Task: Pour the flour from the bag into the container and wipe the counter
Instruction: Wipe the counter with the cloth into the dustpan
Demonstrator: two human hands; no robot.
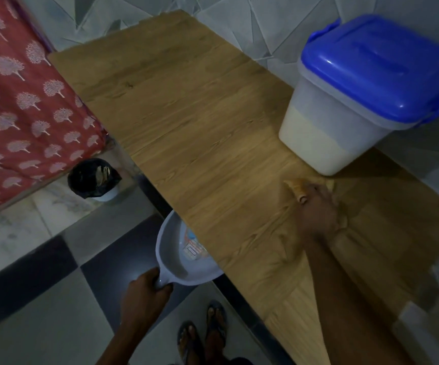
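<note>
Cloth (pixel 298 189) under our gripping right hand (pixel 317 206) sits counter-inboard; dustpan (pixel 184 256), handle clenched by left hand (pixel 147 288), waits below counter (pixel 186 114) edge.

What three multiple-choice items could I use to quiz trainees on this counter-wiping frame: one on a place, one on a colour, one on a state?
1. Where is the dustpan held?
A. On the container's lid
B. At the counter's front edge, partly below it
C. Inside the bin

2. What colour is the container's lid?
A. Red
B. Green
C. Blue

3. What state is the container in?
A. Lid on, partly filled
B. Open and empty
C. Tipped on its side

Answers: 1 B, the left hand grips its handle beside the edge. 2 C, the lid is bright blue. 3 A, white flour shows through the lower wall, under the fitted lid, while the right hand presses a cloth on the counter.
</note>
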